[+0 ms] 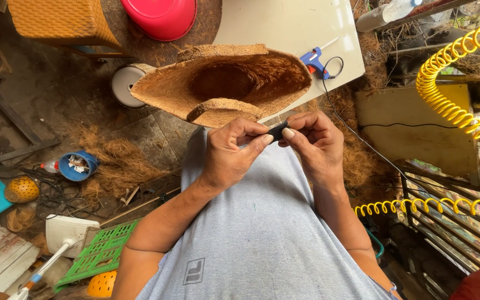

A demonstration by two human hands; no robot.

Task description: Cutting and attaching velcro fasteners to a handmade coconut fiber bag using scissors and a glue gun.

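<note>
A brown coconut-fibre pot (223, 83), cone-shaped with a hollow mouth facing me, lies in front of my chest. Just below its rim both hands meet. My left hand (231, 153) and my right hand (312, 144) pinch a small black object (277, 131) between fingertips and thumbs. A thin thread or wire seems to run from it, too fine to tell.
A white board (290, 28) holds a blue glue gun (315, 60) with a black cord. A red basin (162, 16) and a woven orange basket (62, 19) sit at the top left. Yellow coiled hose (445, 72) is at right. Loose fibre, a blue cup (79, 165) and a green crate (104, 253) lie on the floor at left.
</note>
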